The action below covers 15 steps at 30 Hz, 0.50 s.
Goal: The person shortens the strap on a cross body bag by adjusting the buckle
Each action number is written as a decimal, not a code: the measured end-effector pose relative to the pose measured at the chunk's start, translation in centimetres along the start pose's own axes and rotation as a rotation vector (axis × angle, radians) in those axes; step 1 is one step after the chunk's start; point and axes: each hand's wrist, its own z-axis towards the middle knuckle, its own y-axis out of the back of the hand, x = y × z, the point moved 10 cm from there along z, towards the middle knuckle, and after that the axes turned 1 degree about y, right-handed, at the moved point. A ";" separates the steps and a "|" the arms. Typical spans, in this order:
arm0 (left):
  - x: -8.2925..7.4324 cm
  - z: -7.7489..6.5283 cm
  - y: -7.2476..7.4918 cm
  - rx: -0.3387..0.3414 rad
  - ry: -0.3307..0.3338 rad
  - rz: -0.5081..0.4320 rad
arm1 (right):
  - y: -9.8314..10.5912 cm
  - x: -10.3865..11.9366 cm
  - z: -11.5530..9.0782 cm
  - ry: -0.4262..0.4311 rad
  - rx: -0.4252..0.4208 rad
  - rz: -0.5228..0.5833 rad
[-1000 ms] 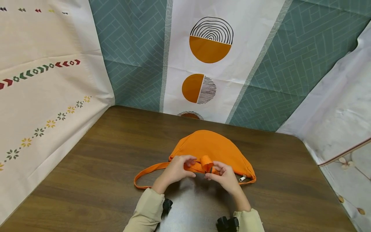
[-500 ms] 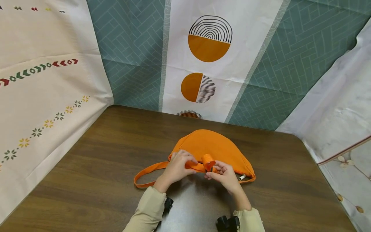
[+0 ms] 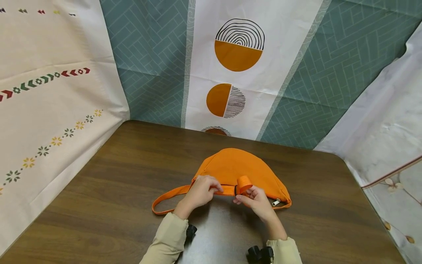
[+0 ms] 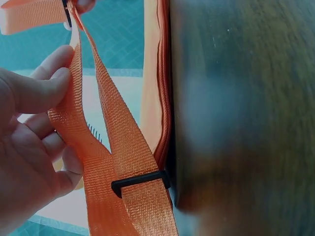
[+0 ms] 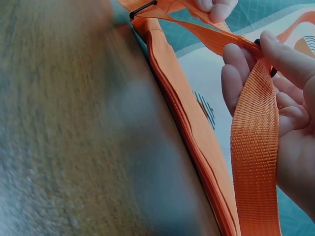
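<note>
An orange half-moon bag [image 3: 240, 165] lies on the table with its zipped edge toward me. My left hand [image 3: 202, 192] pinches its webbing strap [image 4: 74, 108] between thumb and index finger. Further along the strap, my right hand [image 3: 257, 201] pinches it beside a black buckle [image 5: 273, 72], partly hidden by the thumb. A loop of webbing [image 3: 244, 181] stands up above that buckle. Closer to the strap's other end, a black slider [image 4: 140, 183] spans the two layers. The white zipper pull [image 3: 276, 202] shows at the bag's right corner.
The brown wooden table [image 3: 132, 165] extends around the bag. On the left, part of the strap [image 3: 163, 201] lies in a curve. Patterned cloths [image 3: 155, 66] hang behind the table and at both sides.
The webbing loop and black buckle have shifted slightly right, and the buckle has turned. The strap between my hands looks straighter. The bag stays nearly in place.
</note>
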 end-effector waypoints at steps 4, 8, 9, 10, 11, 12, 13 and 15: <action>0.2 -0.1 0.1 0.002 -0.002 -0.018 | -0.1 0.1 0.1 0.017 0.007 -0.042; 0.6 -0.2 0.5 -0.001 0.001 -0.055 | -0.1 0.4 0.1 0.049 0.007 -0.063; 0.8 -0.3 0.6 0.000 0.006 -0.062 | -0.1 0.5 0.1 0.055 0.007 -0.065; 0.9 -0.4 0.7 0.001 0.012 -0.069 | -0.1 0.5 0.1 0.057 0.007 -0.069; 1.2 -0.5 0.9 0.006 0.022 -0.081 | -0.1 0.5 0.1 0.058 0.007 -0.072; 1.4 -0.5 1.0 0.011 0.034 -0.089 | -0.1 0.5 0.0 0.057 0.006 -0.070; 1.6 -0.7 1.1 0.018 0.046 -0.099 | -0.1 0.5 0.0 0.051 0.005 -0.072; 2.2 -0.9 1.3 0.028 0.067 -0.113 | 0.0 0.4 0.0 0.043 0.000 -0.081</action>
